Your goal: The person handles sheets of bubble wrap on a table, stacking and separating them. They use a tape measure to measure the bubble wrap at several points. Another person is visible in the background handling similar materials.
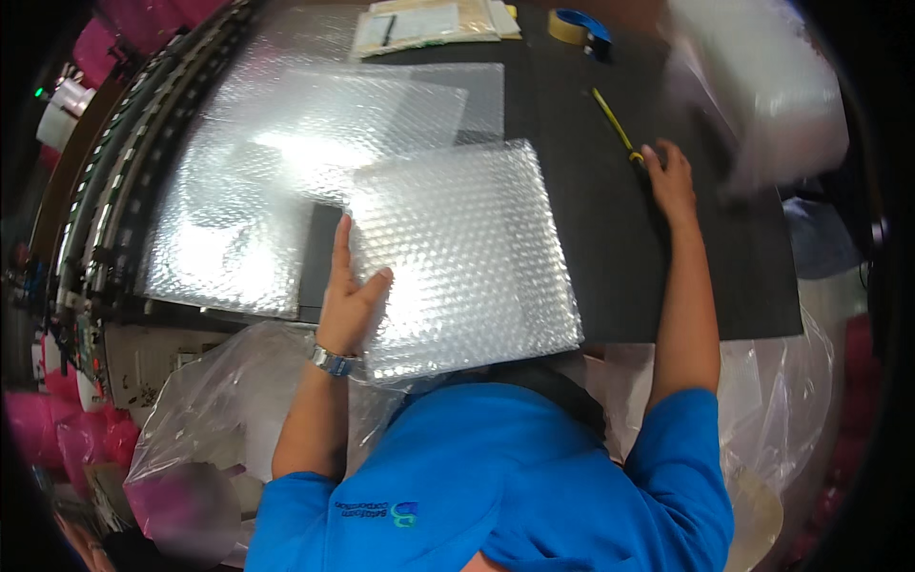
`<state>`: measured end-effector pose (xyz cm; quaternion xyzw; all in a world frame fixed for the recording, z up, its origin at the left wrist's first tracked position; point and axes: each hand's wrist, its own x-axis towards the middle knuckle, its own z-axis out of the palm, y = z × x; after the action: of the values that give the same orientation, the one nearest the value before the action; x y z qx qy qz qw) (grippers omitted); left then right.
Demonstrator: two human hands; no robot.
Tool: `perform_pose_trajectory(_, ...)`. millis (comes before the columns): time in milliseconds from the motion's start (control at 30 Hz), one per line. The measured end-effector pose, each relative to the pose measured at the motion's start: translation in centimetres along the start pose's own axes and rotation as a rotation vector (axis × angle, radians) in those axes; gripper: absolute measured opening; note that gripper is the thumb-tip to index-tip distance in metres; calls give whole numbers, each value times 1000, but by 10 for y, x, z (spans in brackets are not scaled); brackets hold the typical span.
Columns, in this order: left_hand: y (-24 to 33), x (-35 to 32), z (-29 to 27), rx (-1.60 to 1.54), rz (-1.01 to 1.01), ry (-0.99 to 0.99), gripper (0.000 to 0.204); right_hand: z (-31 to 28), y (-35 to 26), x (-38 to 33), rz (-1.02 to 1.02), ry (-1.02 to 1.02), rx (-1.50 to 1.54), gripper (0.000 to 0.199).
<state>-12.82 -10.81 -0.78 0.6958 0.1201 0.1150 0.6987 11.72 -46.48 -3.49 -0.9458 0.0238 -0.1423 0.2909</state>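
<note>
A square piece of bubble wrap (467, 257), maybe a pouch or several layers, lies tilted across the dark table's near edge. My left hand (353, 305), with a watch on its wrist, grips its left edge, thumb on top and index finger stretched along the side; the fingers beneath are hidden. To the right, my right hand (673, 183) is over the table with its fingers apart and slightly bent. Right by its fingertips lies a slim yellow tool (612, 116), perhaps a cutter or pen. Whether the fingertips touch it is hard to see.
More bubble wrap sheets (229, 210) cover the left of the dark table (610, 257). Papers with a dark pen (419, 24) and tape rolls (577, 30) lie at the far side. A large wrapped plastic bundle (772, 95) stands far right. Clear plastic (238, 391) hangs at the near edge.
</note>
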Motion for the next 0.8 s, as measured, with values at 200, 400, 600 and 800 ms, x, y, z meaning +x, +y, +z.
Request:
perform_pose_trajectory(200, -15, 12, -16, 264, -137, -107, 48, -6, -27, 13, 39, -269, -225, 52)
perform_pose_trajectory(400, -8, 12, -12, 246, -250, -103, 46, -31, -42, -27, -290, -323, 8, 48)
perform_pose_trajectory(600, -11, 13, -15, 217, -177, -127, 46, -52, -49, -70, -630, -294, -72, 36)
perform_pose_trajectory(800, -11, 15, -14, 215, -154, -141, 46, -55, -58, -87, -670, -213, -139, 31)
